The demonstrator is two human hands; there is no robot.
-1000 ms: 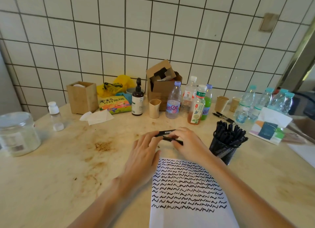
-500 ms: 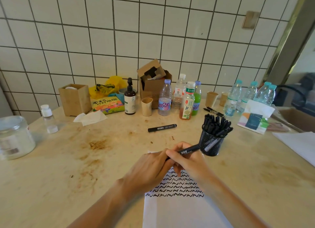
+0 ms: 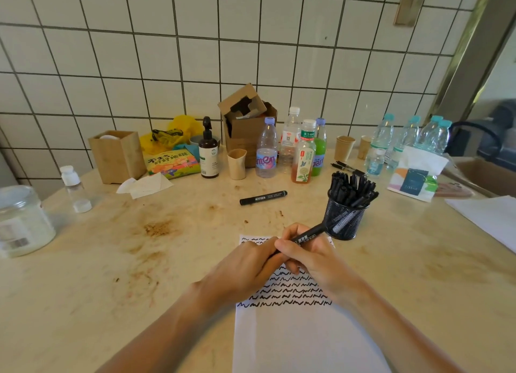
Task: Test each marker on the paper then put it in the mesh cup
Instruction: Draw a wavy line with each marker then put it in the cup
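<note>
A black marker [image 3: 307,236] lies slanted across both hands above the white paper [image 3: 296,333], its far end near the mesh cup. My right hand [image 3: 310,256] grips its barrel. My left hand [image 3: 245,263] is curled round the marker's near end, which is hidden by the fingers. Rows of black squiggles cover the paper's upper half. The black mesh cup [image 3: 344,222], packed with several black markers, stands just right of the hands. One more black marker [image 3: 263,197] lies loose on the table behind the paper.
Along the tiled wall stand drink bottles [image 3: 266,152], paper cups [image 3: 236,163], a pump bottle [image 3: 208,152], a cardboard box [image 3: 245,121] and a wooden box [image 3: 117,155]. A clear jar [image 3: 22,222] sits far left, a tissue pack [image 3: 416,177] right.
Both hands drew the marker back from the far table to above the paper's top. A second marker stayed on the table behind. The camera view shifted.
</note>
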